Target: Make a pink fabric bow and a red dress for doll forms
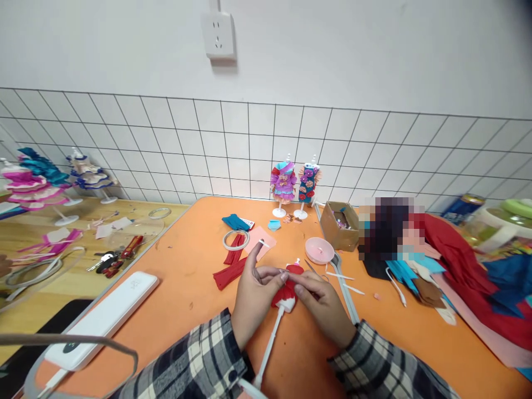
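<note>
A small white dress form [286,305] wrapped in red crepe paper [294,269] lies below my hands, its white rod pointing toward me. My left hand [260,288] is closed in a pinch over it, thumb against a finger, while the index finger sticks up with a small white strip [265,242] at its tip. My right hand [322,302] pinches from the other side, its fingertips meeting those of the left. What sits between the fingertips is too small to make out. Left of them lie red crepe strips [229,274] and a pink paper square [260,235].
Two dressed mini forms [284,185] stand at the back beside a cardboard box [339,224]. A pink dish [319,250], tweezers [344,282] and white strips [353,289] lie right of my hands. A tape roll [236,240] and white power bank [103,318] are left; coloured paper [461,260] piles up right.
</note>
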Available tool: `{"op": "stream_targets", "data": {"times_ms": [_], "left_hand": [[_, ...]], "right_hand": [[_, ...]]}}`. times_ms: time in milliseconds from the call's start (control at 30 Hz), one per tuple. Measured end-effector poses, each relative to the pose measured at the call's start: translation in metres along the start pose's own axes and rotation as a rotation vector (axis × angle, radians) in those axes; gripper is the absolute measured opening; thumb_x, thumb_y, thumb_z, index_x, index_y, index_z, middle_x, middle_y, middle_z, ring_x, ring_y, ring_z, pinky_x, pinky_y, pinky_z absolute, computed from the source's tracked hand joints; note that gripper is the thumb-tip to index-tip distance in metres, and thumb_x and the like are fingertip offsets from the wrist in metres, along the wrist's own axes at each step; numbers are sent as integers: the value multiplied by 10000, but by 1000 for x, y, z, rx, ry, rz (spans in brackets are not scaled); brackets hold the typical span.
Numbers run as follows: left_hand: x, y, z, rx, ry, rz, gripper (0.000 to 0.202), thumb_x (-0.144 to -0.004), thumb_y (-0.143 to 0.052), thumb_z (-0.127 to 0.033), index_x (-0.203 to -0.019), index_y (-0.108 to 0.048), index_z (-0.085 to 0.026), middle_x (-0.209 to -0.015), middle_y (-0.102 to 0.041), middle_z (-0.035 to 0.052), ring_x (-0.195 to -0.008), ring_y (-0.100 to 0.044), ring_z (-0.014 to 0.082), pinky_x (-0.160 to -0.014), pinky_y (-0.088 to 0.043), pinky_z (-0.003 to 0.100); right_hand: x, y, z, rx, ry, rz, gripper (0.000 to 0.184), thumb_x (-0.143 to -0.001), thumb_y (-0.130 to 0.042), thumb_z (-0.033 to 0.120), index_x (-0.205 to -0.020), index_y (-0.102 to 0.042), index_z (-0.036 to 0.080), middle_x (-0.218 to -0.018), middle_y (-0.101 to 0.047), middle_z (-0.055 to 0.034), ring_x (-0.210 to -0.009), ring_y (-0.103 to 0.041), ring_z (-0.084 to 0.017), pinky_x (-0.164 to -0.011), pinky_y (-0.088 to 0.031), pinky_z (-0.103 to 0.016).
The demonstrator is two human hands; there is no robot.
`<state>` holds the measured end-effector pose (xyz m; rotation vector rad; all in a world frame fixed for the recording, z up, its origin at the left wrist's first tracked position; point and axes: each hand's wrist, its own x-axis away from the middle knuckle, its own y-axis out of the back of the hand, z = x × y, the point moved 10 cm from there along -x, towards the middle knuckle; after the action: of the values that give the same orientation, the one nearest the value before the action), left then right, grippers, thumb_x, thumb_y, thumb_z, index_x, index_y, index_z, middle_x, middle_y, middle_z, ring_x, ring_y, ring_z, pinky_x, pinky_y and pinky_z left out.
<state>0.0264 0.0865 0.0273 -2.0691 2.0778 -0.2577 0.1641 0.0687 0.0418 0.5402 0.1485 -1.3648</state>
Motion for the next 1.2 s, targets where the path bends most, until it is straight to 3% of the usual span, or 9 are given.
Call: {"op": "stream_targets", "data": {"times_ms": [133, 267, 367, 433, 533, 667, 800, 967, 1200], "left_hand": [[-4, 7, -17, -144, -80, -49, 950, -708, -781, -279, -1482, -240, -168, -694, -717, -3, -682, -702, 168, -686, -544, 262], [-11, 22, -38, -200, -225, -109, 904, -729, -742, -233, -1479, -242, -175, -677, -681, -36, -687, -687, 146, -716, -539, 255], [-11, 2, -28, -322, -166, 134, 768, -720, -737, -211, -1410, -402, -171, -687, -680, -26, -683, -680, 149, -732, -537, 272], [0, -19, -16, -387, -118, 332, 693, -710, -740, -191, -1355, -489, -166, -730, -701, 0, -693, -680, 157, -751, -537, 291], [18, -37, -10, -410, -130, 479, 679, -728, -720, -176, -1366, -488, -167, -817, -724, 44, -746, -684, 173, -767, -538, 306], [25, -43, -8, -446, -158, 502, 624, -786, -627, -129, -1385, -454, -151, -827, -730, 62, -757, -689, 178, -755, -540, 305], [21, -41, 0, -521, -161, 485, 646, -763, -609, -79, -1386, -451, -142, -845, -742, 59, -781, -697, 182, -786, -538, 315], [21, -43, 5, -567, -161, 490, 660, -772, -597, -75, -1408, -441, -154, -827, -755, 35, -776, -704, 171, -790, -537, 300], [31, -52, 7, -784, -260, 568, 659, -807, -567, -115, -1435, -419, -249, -879, -769, 2, -790, -708, 173, -780, -520, 290]], "right_hand": [[5, 4, 19, 222, 163, -27, 321, -941, -483, 263, -1200, -673, 268, -843, -658, -57, -771, -605, -178, -657, -487, -295], [6, 20, 12, 207, 122, -131, 340, -928, -492, 232, -1240, -629, 239, -908, -688, -55, -761, -623, -170, -681, -513, -294], [3, 33, 0, 184, 35, -178, 348, -904, -539, 284, -1236, -624, 218, -969, -686, -71, -750, -617, -171, -650, -513, -291], [-1, 34, -7, 111, -12, -142, 359, -891, -566, 330, -1227, -630, 221, -1055, -687, -87, -875, -630, -201, -712, -525, -314], [-3, 30, -22, -81, -135, -104, 361, -872, -592, 407, -1174, -658, 220, -1140, -684, -98, -975, -630, -229, -765, -535, -342], [-1, 24, -40, -278, -297, -107, 378, -798, -654, 513, -982, -720, 190, -925, -723, -83, -789, -638, -206, -658, -523, -313], [2, 15, -49, -368, -418, -101, 406, -706, -726, 554, -827, -711, 167, -686, -662, -29, -597, -568, -150, -562, -487, -278], [-2, 19, -40, -376, -377, -100, 366, -713, -727, 524, -773, -660, 169, -710, -640, -16, -572, -542, -123, -553, -470, -260], [-16, 48, -36, -248, -314, 123, 331, -746, -702, 483, -702, -631, 163, -646, -558, 5, -568, -493, -113, -543, -430, -238]]}}
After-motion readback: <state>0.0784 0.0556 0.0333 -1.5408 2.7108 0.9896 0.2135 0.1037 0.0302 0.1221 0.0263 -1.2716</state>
